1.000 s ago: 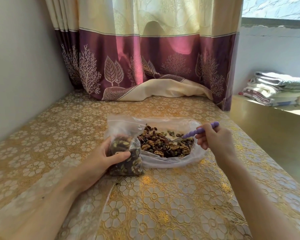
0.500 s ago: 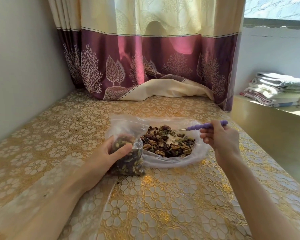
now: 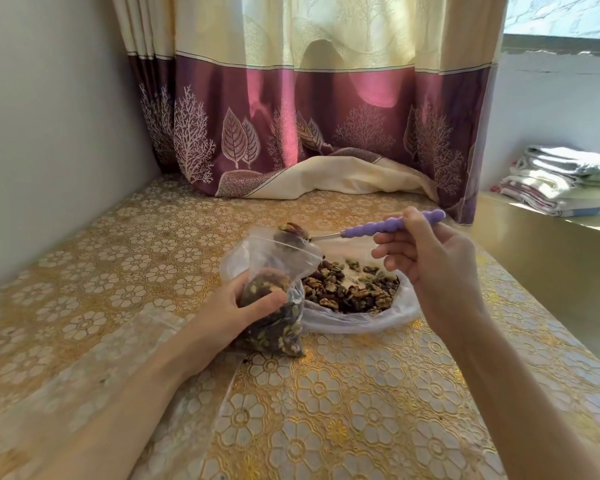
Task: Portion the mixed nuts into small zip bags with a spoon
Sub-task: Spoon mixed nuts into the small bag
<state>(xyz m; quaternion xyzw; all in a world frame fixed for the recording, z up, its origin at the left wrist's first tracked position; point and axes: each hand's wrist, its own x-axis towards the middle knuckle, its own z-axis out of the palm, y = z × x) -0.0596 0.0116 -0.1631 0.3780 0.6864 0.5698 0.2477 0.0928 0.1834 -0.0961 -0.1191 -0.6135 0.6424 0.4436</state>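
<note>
The left hand gripped a small zip bag standing on the table, the thumb curled across its front and the other fingers hidden behind it. Below the thumb the bag was packed with dark mixed nuts; above it the clear plastic rose slack to an open mouth. How the hidden fingers lay could not be told.

The right hand held a spoon by its knobbly purple handle, the thumb on top and the fingers curled loosely beneath, their tips pointing toward the left hand. The handle's far end stuck out past the thumb. The metal neck ran from the fingers to the bowl, which sat at the mouth of the zip bag, heaped with nuts. Part of the bowl was veiled by the plastic, so whether it was inside the rim or just above it was hard to make out.

Beneath the right fingers, and touching the zip bag on the thumb side of the left hand, lay a large open plastic bag with a pile of nuts in it.

Beyond both hands hung a cream and purple curtain, its hem bunched on the table. Folded cloths sat past the right hand, cut off by the picture's edge.
</note>
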